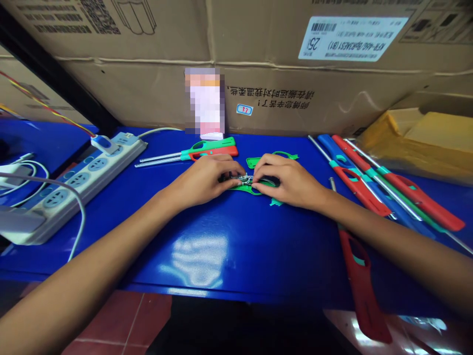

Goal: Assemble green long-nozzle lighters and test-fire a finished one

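My left hand (pixel 212 178) and my right hand (pixel 284 178) meet over the blue table, fingers closed from both sides on an opened green lighter shell (pixel 246 188). Small metal and white wire-like parts (pixel 249 179) show between my fingertips. Just behind my right fingers lies another green shell piece (pixel 254 161), with a loop-shaped part to its right. A small teal piece (pixel 276 202) sits below my right hand. My fingers hide most of the inner parts.
Long-necked green and red lighters (pixel 218 148) lie behind my left hand. Several red and blue ones (pixel 424 195) are at right; one red lighter (pixel 360 276) overhangs the front edge. A power strip (pixel 88 172) stands left, cardboard boxes (pixel 148 93) behind, and an upright blurred phone-like object (pixel 207 103).
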### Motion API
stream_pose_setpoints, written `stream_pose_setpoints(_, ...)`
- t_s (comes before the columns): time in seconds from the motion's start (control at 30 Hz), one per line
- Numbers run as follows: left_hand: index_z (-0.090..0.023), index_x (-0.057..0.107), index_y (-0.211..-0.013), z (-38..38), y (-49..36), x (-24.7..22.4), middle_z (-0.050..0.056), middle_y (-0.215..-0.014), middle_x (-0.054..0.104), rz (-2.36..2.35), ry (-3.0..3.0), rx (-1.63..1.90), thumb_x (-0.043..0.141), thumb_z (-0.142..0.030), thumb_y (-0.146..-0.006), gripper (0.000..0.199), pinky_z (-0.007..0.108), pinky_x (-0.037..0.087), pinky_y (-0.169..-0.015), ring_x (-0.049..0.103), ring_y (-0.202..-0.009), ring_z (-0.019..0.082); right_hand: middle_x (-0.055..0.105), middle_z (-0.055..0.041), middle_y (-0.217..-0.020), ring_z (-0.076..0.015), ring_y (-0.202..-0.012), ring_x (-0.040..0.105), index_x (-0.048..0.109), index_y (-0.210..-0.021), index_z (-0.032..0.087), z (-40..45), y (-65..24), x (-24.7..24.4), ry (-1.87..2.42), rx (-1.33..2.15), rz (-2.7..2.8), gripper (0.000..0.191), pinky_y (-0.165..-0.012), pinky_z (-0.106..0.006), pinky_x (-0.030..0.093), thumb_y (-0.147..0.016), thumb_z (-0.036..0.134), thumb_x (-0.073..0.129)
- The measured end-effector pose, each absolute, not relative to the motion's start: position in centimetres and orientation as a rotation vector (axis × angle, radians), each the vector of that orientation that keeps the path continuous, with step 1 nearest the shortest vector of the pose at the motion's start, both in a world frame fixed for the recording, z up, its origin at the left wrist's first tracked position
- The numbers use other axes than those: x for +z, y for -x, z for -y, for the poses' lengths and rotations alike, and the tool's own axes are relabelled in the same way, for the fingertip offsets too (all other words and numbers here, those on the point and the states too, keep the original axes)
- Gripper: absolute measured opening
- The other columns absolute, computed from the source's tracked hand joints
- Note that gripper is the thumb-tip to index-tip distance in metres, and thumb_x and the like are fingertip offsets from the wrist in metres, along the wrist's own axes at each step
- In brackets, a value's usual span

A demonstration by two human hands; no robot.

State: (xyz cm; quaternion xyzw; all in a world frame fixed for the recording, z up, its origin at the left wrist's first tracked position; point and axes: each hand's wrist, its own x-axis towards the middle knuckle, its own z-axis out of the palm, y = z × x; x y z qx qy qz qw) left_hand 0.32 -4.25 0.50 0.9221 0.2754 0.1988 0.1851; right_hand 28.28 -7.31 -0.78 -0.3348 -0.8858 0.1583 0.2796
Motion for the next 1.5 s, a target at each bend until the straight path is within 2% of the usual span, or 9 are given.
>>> stream_pose_setpoints(0.23,-0.02,0.082,-0.122,4.09,-0.22,0.41,0.01,-0.116,0.084,-0.785,-2.608,0.55,0.071,-0.028,-0.109,0.02,0.038,0.06,-0.095,0.079,-0.105,0.024,0.078,-0.0059,-0.108,-0.0229,-0.097,0.075,0.08,-0.1,0.025,7.15,-28.29,-0.93,0.88,0.515,2.289,0.007,-0.089,-0.039,0.056,-0.104,0.024,0.074)
stream_pose_setpoints(0.53,-0.02,0.083,-0.122,4.26,-0.08,0.93,0.009,-0.116,0.084,-0.789,-2.614,0.532,0.072,-0.028,-0.106,0.021,0.037,0.061,-0.094,0.079,-0.102,0.023,0.08,-0.0073,-0.112,-0.0255,-0.102,0.075,0.083,-0.096,0.026,7.27,-28.47,-1.29,0.886,0.442,2.35,0.011,-0.093,-0.042,0.057,-0.104,0.031,0.078)
stream_pose_setpoints(0.77,-0.019,0.081,-0.119,4.4,-0.37,0.66,0.01,-0.113,0.083,-0.816,-2.615,0.531,0.068,-0.028,-0.108,0.02,0.038,0.06,-0.095,0.078,-0.103,0.024,0.081,-0.0072,-0.106,-0.0261,-0.099,0.077,0.082,-0.099,0.025,7.45,-28.05,-1.1,0.881,0.479,2.263,0.012,-0.092,-0.043,0.059,-0.105,0.027,0.072)
stream_pose_setpoints(1.07,-0.018,0.081,-0.121,4.48,-0.35,0.49,0.009,-0.114,0.083,-0.812,-2.634,0.543,0.068,-0.027,-0.108,0.02,0.039,0.06,-0.099,0.077,-0.107,0.025,0.082,-0.0056,-0.114,-0.0244,-0.103,0.077,0.086,-0.094,0.028,7.07,-28.21,-1.05,0.871,0.664,2.238,0.007,-0.097,-0.042,0.059,-0.1,0.031,0.083)
stream_pose_setpoints(1.33,-0.019,0.081,-0.121,4.61,-0.32,0.87,0.009,-0.112,0.083,-0.813,-2.63,0.53,0.071,-0.025,-0.106,0.019,0.037,0.059,-0.093,0.077,-0.103,0.024,0.081,-0.0053,-0.117,-0.0247,-0.109,0.076,0.087,-0.099,0.029,7.06,-28.36,-1.27,0.851,0.681,2.268,0.006,-0.102,-0.043,0.058,-0.102,0.029,0.082)
stream_pose_setpoints(1.5,-0.019,0.08,-0.116,4.64,-0.22,1.31,0.007,-0.107,0.084,-0.792,-2.615,0.554,0.076,-0.025,-0.104,0.014,0.032,0.058,-0.083,0.077,-0.091,0.02,0.079,-0.0068,-0.119,-0.0256,-0.112,0.074,0.084,-0.099,0.027,7.31,-28.31,-1.19,0.845,0.607,2.319,0.006,-0.101,-0.043,0.056,-0.103,0.025,0.079)
